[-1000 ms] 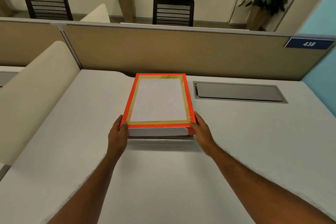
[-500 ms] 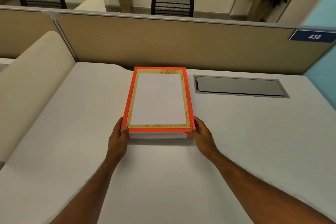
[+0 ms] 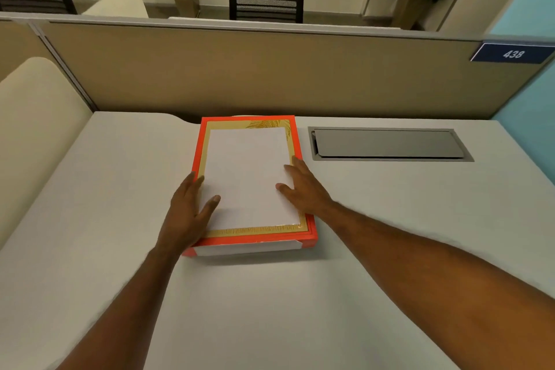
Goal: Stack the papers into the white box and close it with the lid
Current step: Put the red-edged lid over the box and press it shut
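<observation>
The box lid [image 3: 248, 171], orange-edged with a gold border and a white centre, sits flat on the white box [image 3: 246, 249], whose front wall shows below it. The box rests on the white desk [image 3: 270, 309]. My left hand [image 3: 189, 213] lies flat on the lid's left edge, fingers spread, thumb on the white centre. My right hand [image 3: 303, 186] lies flat on the lid's right edge, fingers apart. No papers are visible; the box's inside is hidden by the lid.
A grey cable hatch [image 3: 389, 144] is set into the desk right of the box. A tan partition [image 3: 270, 69] with a "438" sign [image 3: 513, 53] bounds the far edge. A cream curved panel [image 3: 33, 135] stands on the left. Chairs and plants lie beyond.
Both hands left the box's front corners and moved forward onto the top of the lid, now lying flat. The box sits lower on the desk with its lid fully down.
</observation>
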